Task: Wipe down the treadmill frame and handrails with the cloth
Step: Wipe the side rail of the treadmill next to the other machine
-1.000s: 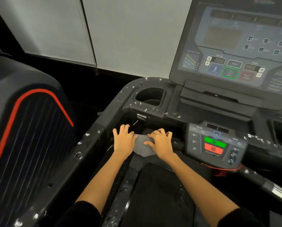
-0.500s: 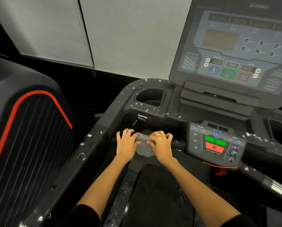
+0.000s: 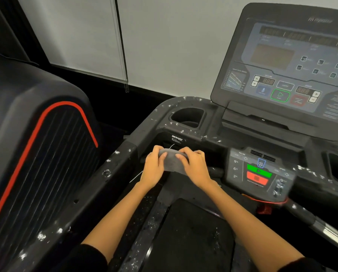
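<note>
While both hands pinch cloth, frame left.

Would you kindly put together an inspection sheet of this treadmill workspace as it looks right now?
Surface: treadmill frame is black and flecked with white specks around the cup holder.
Job's things: grey cloth is draped over the front crossbar.
Clutter: nothing seen.
Grippers: left hand and right hand both grip the cloth, one at each end.
Cables: red safety cord below the handlebar control pad; thin white thread by the left wrist.
Surroundings: console with unlit display, neighbouring machine with a red stripe, pale wall.
</note>
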{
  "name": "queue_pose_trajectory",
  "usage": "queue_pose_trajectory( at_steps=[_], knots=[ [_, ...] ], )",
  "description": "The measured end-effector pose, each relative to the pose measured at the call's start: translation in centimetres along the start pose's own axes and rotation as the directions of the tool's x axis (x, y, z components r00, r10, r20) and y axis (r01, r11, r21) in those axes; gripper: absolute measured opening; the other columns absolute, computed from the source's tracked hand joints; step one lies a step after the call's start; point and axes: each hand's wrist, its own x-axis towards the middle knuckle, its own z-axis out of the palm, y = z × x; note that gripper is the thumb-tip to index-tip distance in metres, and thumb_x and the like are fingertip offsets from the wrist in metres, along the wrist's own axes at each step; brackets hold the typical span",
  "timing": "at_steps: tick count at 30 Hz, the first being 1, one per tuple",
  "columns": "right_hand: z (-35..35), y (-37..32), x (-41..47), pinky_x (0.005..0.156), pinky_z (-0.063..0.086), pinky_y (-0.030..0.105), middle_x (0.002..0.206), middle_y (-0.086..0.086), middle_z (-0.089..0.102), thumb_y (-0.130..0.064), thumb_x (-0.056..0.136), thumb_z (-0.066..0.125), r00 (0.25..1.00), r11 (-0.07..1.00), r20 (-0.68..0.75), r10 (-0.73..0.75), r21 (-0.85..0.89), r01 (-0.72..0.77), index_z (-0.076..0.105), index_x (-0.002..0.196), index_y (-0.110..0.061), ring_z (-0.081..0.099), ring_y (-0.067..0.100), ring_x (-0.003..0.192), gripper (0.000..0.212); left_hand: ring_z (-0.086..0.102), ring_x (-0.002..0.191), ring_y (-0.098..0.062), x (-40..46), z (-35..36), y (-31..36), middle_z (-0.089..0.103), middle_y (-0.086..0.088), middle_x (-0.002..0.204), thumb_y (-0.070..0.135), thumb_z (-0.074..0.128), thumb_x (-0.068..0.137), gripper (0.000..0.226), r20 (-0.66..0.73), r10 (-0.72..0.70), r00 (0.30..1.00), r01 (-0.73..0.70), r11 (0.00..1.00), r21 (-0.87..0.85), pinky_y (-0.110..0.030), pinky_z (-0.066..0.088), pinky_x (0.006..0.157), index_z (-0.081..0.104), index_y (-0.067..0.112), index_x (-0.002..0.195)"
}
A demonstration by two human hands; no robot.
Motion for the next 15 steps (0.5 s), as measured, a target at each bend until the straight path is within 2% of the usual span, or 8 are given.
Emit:
queue_pose_trajectory(
  at_steps=[2,4,11,15],
  knots=[
    [-0.5,-0.6,-0.1,0.083,0.052,0.037,0.089,-0.006,0.068,-0.025,0.098,0.055,0.999,0.996,0.041,-0.023,0.091,0.019,0.064,0.104,-0.015,0.062,0.005,0.078,0.015,0.063,0.085,-0.005,-0.7,-0.5,1.1,0.062,-0.002,0.093,0.013,0.044,0.1,0.012,-0.078,-0.014,0.997,0.008,0.997,-0.071,-0.017,0.052,0.071,0.049,0.006,0.108],
    [-0.9,-1.2,-0.3,0.077,0.054,0.04,0.091,-0.005,0.069,-0.029,0.098,0.055,0.997,0.99,0.083,-0.008,0.138,-0.004,0.063,0.105,-0.016,0.065,0.01,0.082,0.017,0.062,0.084,0.0,-1.5,-1.0,2.0,0.062,-0.001,0.092,0.011,0.043,0.1,0.012,-0.148,-0.044,0.988,0.025,0.992,-0.126,-0.014,0.051,0.07,0.05,0.004,0.108],
    [-1.7,-4.0,-1.9,0.085,0.053,0.038,0.096,-0.011,0.069,-0.032,0.099,0.052,0.987,0.964,0.155,-0.031,0.264,-0.011,0.063,0.107,-0.022,0.063,0.006,0.091,0.017,0.063,0.08,-0.008,-4.9,-1.9,3.9,0.062,-0.003,0.089,0.017,0.036,0.103,0.018,-0.289,-0.171,0.942,0.127,0.978,-0.165,-0.015,0.049,0.066,0.049,0.006,0.107],
    [-1.8,-5.6,-3.2,0.086,0.053,0.036,0.107,-0.009,0.064,-0.032,0.1,0.048,0.983,0.959,0.149,-0.105,0.278,0.06,0.053,0.125,-0.029,0.061,0.006,0.097,0.025,0.061,0.073,-0.003,-6.8,-2.5,4.9,0.062,0.001,0.082,0.017,0.036,0.103,0.015,-0.354,-0.19,0.916,0.133,0.975,-0.18,-0.015,0.048,0.063,0.05,0.011,0.103]
  ],
)
